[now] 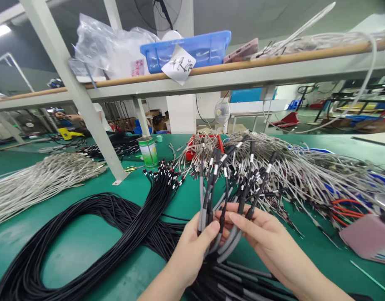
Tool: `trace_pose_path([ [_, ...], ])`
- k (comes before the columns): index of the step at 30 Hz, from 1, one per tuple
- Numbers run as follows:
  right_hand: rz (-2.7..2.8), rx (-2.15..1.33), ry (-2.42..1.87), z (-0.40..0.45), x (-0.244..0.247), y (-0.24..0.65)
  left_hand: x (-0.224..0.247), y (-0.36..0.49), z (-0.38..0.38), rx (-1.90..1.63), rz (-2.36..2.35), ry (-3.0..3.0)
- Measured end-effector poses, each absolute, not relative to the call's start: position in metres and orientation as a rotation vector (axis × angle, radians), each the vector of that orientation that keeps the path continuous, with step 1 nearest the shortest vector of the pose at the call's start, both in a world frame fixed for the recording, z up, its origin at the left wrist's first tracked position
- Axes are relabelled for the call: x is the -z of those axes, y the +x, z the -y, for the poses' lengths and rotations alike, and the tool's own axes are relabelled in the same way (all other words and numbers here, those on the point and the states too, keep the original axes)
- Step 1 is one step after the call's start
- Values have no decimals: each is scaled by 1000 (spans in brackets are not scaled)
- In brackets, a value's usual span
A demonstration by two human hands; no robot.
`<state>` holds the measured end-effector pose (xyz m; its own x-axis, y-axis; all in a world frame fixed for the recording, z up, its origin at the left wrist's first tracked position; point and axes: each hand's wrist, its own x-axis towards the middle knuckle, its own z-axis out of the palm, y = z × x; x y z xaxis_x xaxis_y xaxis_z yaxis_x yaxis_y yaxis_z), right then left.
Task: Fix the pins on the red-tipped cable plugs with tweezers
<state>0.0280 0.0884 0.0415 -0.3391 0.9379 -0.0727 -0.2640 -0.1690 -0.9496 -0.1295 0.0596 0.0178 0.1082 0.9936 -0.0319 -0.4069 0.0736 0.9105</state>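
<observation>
Several black and grey sleeved cables (235,234) stand up in a bunch above the green table, their black ends marked with white bands. My left hand (192,246) is closed round the left part of the bunch, thumb in front. From the right, my right hand (264,234) pinches cables of the same bunch between thumb and fingers. The two hands nearly meet at the middle. Below them, the lower lengths of the cables run to the right across the table, near a large coil of thin black cables (117,251).
White-grey cables (289,167) lie heaped at the right, beside a red bin (190,155). A green can (148,152) stands behind the coil, near a shelf post (95,121). A pink bottle (368,238) is at the right edge. More pale cables (48,175) lie left.
</observation>
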Motion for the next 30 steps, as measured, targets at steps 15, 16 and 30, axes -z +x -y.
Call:
trace_pose_path([
  [15,1265,-1468,-974,-97,-28,31,-18,-132,-63,-1323,-914,923],
  [16,1283,-1465,-974,-98,-29,31,-18,-131,-63,-1316,-900,915],
  [30,1228,-1721,-795,-93,-30,27,-17,-126,-61,-1183,-832,922],
])
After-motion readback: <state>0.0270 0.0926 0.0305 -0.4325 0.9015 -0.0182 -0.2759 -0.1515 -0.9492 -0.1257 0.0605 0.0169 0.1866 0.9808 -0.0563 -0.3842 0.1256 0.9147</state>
